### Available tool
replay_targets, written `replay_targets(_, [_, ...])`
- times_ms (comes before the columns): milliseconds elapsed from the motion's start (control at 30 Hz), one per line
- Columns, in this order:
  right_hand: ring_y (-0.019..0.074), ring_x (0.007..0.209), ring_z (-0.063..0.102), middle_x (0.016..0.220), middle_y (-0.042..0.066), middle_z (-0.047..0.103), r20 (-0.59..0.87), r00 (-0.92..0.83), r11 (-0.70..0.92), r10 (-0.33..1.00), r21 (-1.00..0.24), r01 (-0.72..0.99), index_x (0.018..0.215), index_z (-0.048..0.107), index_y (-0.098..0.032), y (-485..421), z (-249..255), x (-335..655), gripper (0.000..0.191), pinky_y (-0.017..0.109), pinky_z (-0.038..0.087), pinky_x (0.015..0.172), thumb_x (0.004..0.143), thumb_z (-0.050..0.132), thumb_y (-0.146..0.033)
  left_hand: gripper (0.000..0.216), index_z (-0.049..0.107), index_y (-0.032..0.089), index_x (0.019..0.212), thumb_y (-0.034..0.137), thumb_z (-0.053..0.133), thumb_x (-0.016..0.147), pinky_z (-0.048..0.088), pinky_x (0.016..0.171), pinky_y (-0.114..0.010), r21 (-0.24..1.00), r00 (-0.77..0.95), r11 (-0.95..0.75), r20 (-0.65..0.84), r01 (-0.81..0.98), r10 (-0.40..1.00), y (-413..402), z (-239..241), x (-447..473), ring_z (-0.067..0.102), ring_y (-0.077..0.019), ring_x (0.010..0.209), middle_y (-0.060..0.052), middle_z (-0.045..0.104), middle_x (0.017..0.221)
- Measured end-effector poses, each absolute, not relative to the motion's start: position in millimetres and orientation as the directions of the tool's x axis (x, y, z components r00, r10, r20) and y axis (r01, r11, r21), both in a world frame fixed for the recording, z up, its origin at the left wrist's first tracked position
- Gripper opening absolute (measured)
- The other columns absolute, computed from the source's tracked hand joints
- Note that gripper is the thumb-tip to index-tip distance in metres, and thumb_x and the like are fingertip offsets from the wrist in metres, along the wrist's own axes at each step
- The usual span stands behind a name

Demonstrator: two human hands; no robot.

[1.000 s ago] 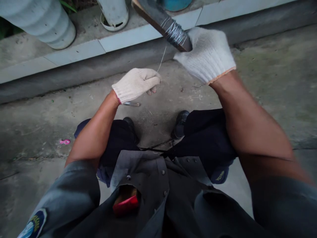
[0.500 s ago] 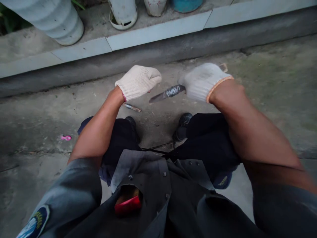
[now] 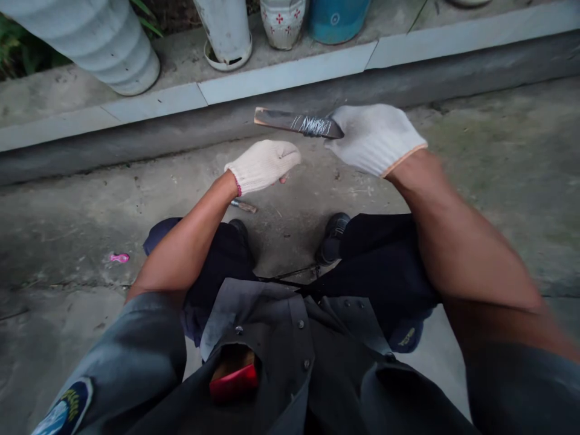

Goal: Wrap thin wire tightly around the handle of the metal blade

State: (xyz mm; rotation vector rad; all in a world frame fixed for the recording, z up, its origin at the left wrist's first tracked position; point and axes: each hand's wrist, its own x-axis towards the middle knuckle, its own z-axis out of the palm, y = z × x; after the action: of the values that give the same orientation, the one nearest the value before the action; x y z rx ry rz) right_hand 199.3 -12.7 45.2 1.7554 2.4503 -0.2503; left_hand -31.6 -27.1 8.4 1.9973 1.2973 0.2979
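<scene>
My right hand (image 3: 374, 139), in a white knitted glove with an orange-edged cuff, is closed on a dark flat strip wound with pale thread or wire (image 3: 296, 122). The strip points left, its light brown end free in the air and the winding near my fingers. Lower and to the left, my left hand (image 3: 263, 164) is curled closed in a cream glove. A small reddish tip shows beneath it; whether it grips anything is hidden. Under my left wrist, a short stick with a pale wrapping (image 3: 244, 206) lies on the concrete, partly covered.
A tiled ledge (image 3: 290, 78) runs across the front. On it stand a ribbed white pot (image 3: 109, 48), a white pot in a saucer (image 3: 224, 33), a patterned pot (image 3: 283, 24) and a blue pot (image 3: 338, 21). A pink object (image 3: 119, 258) lies on the ground at left.
My right hand has raised the strip and swung its free end upward, so it now sits above my left hand. My left hand has shifted slightly right and closer to me.
</scene>
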Motion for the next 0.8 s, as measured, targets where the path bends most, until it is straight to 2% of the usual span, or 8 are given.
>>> replay_targets(100, [0.0376, 0.1, 0.073, 0.112, 0.023, 0.076, -0.187, -0.287, 0.293, 0.939, 0.0, 0.956, 0.128, 0.073, -0.014, -14, 32, 194, 0.041, 0.044, 0.051, 0.084, 0.103, 0.044, -0.03, 0.036, 0.065, 0.02, 0.076, 0.036, 0.05, 0.104, 0.039, 0.061, -0.027, 0.674, 0.443, -0.218, -0.179, 0.706, 0.879, -26, 3, -32, 0.055, -0.0141, 0.057, -0.002, 0.066, 0.065])
replay_targets(200, [0.0393, 0.111, 0.073, 0.117, 0.023, 0.075, -0.202, -0.281, 0.281, 0.938, -0.026, 0.959, 0.132, 0.073, -0.014, -16, 24, 190, 0.041, 0.045, 0.052, 0.091, 0.104, 0.047, -0.03, 0.041, 0.062, 0.02, 0.069, 0.04, 0.053, 0.103, 0.04, 0.06, -0.028, 0.679, 0.447, -0.185, -0.232, 0.71, 0.864, -26, 1, -31, 0.054, -0.0138, 0.055, -0.004, 0.067, 0.065])
replay_targets(333, [0.0382, 0.116, 0.072, 0.121, 0.024, 0.074, -0.199, -0.281, 0.282, 0.939, -0.025, 0.959, 0.135, 0.071, -0.013, -18, 25, 187, 0.042, 0.042, 0.051, 0.093, 0.106, 0.045, -0.029, 0.045, 0.07, 0.02, 0.086, 0.054, 0.05, 0.106, 0.041, 0.056, -0.028, 0.771, 0.402, -0.014, -0.317, 0.637, 0.859, -29, 2, -28, 0.055, -0.0145, 0.051, -0.004, 0.069, 0.065])
replay_targets(400, [0.0356, 0.112, 0.074, 0.119, 0.024, 0.075, -0.182, -0.285, 0.289, 0.941, -0.008, 0.957, 0.132, 0.071, -0.011, -19, 27, 186, 0.041, 0.039, 0.051, 0.09, 0.106, 0.043, -0.026, 0.046, 0.072, 0.02, 0.089, 0.054, 0.049, 0.106, 0.041, 0.057, -0.028, 0.779, 0.386, 0.003, -0.314, 0.627, 0.867, -30, 3, -27, 0.056, -0.0152, 0.051, -0.004, 0.068, 0.064])
replay_targets(500, [0.0347, 0.111, 0.073, 0.12, 0.024, 0.075, -0.169, -0.279, 0.28, 0.945, -0.018, 0.96, 0.131, 0.071, -0.012, -18, 27, 186, 0.042, 0.038, 0.05, 0.089, 0.108, 0.041, -0.03, 0.04, 0.071, 0.019, 0.079, 0.043, 0.05, 0.104, 0.042, 0.061, -0.029, 0.703, 0.381, -0.11, -0.242, 0.703, 0.892, -30, 5, -28, 0.057, -0.0161, 0.055, -0.004, 0.065, 0.062])
replay_targets(633, [0.0408, 0.121, 0.067, 0.123, 0.027, 0.072, -0.196, -0.246, 0.239, 0.949, -0.058, 0.969, 0.135, 0.072, -0.012, -19, 25, 185, 0.049, 0.045, 0.046, 0.097, 0.111, 0.042, -0.042, 0.039, 0.069, 0.019, 0.072, 0.038, 0.05, 0.101, 0.039, 0.063, -0.03, 0.554, 0.437, -0.248, -0.238, 0.794, 0.867, -28, 7, -31, 0.054, -0.017, 0.056, -0.004, 0.064, 0.06])
replay_targets(733, [0.0433, 0.118, 0.065, 0.118, 0.035, 0.071, -0.256, -0.23, 0.238, 0.939, 0.0, 0.971, 0.13, 0.074, -0.002, -22, 27, 181, 0.055, 0.048, 0.043, 0.096, 0.112, 0.041, -0.042, 0.037, 0.072, 0.019, 0.074, 0.037, 0.051, 0.098, 0.038, 0.064, -0.031, 0.492, 0.461, -0.279, -0.3, 0.825, 0.835, -26, 10, -34, 0.056, -0.0178, 0.058, -0.004, 0.067, 0.062])
replay_targets(800, [0.0425, 0.113, 0.066, 0.114, 0.034, 0.073, -0.304, -0.242, 0.271, 0.922, 0.055, 0.961, 0.124, 0.077, -0.004, -24, 29, 179, 0.054, 0.049, 0.043, 0.095, 0.112, 0.041, -0.043, 0.035, 0.075, 0.019, 0.077, 0.037, 0.051, 0.096, 0.039, 0.067, -0.032, 0.473, 0.47, -0.296, -0.303, 0.829, 0.829, -24, 12, -36, 0.059, -0.0195, 0.064, -0.005, 0.067, 0.064])
